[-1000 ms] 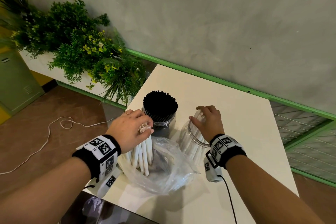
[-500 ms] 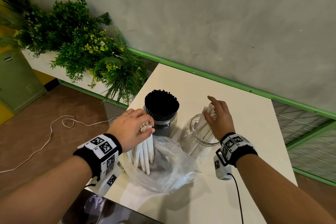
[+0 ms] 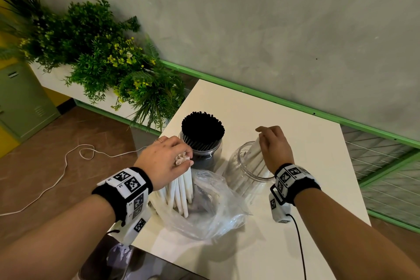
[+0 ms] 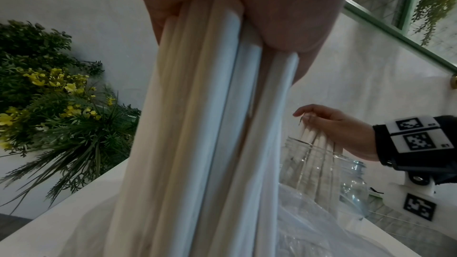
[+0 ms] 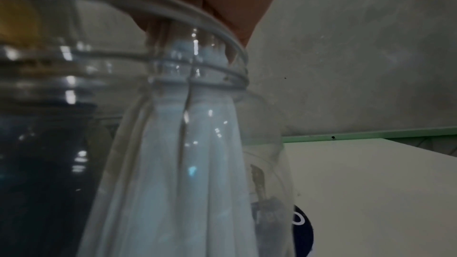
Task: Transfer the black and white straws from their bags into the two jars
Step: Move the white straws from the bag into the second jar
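Note:
On the white table [image 3: 306,166] stand two clear jars. The left jar [image 3: 204,154] is packed with black straws [image 3: 202,127]. My right hand [image 3: 270,145] pinches the tops of a small bunch of white straws [image 3: 253,157] that stands in the right jar [image 3: 247,179]; the same bunch [image 5: 188,163] shows through the glass in the right wrist view. My left hand [image 3: 166,161] grips the tops of a bigger bundle of white straws [image 3: 181,191], whose lower ends stand inside a crumpled clear plastic bag [image 3: 204,207]. The left wrist view shows that bundle [image 4: 202,144] held upright.
A planter of green plants [image 3: 102,59] stands left of the table by the grey wall. A white cable [image 3: 56,177] lies on the brown floor. A green rail and mesh panel [image 3: 386,177] are on the right. A wrist sensor cable [image 3: 300,245] trails over the table's near right.
My right hand has risen from the rim of the right jar and now holds the white straws higher, with their tops above the jar mouth. My left hand has stayed on its bundle.

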